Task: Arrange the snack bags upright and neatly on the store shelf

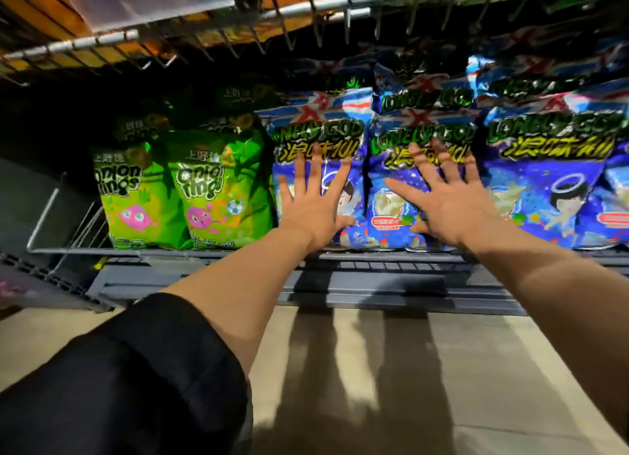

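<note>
While blue snack bags (pixel 541 178) fill the wire shelf (pixel 61 223), both hands, left (pixel 315 202) and right (pixel 449 206), press flat, fingers spread.

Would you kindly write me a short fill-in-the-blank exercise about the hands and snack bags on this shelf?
1. The left hand lies flat, fingers spread, on a ____ Lonely God bag.
2. The two Onion Rings bags at the left end of the row are ____ in colour.
3. The right hand presses the blue bag with its fingers ____, grasping nothing.
4. Only the ____ arm wears a dark sleeve.

Missing words: blue; green; spread; left
</note>
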Demonstrator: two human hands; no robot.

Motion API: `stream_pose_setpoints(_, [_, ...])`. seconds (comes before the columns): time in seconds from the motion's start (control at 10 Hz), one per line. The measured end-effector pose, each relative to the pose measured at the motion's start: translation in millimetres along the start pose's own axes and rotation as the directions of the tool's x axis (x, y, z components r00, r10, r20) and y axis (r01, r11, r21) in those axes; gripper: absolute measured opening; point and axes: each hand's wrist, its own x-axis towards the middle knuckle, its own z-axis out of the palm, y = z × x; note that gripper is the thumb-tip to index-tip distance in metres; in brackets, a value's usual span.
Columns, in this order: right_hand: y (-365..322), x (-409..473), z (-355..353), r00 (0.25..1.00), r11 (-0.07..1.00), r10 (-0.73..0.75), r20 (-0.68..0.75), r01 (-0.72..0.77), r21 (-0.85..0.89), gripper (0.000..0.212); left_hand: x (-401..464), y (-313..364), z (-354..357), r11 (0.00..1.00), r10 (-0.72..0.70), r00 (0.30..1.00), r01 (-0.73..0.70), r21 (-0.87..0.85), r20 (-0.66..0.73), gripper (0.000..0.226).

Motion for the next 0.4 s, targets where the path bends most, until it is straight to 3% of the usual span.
stream_pose_setpoints(0.2, [-11,6,-5,0.995,0.996,0.062,0.074,-0.058,-0.062,0.094,-1,-2,8,0.999,0.023,0.999,-0.023,-0.035,-0.026,0.092])
stream_pose_setpoints(0.4, [-39,-3,-14,0.979,0.984,0.177,0.106,-0.179,0.006,0.087,-21,-16,-1,0.986,0.112,0.994,-0.113,-0.124,-0.016,0.088])
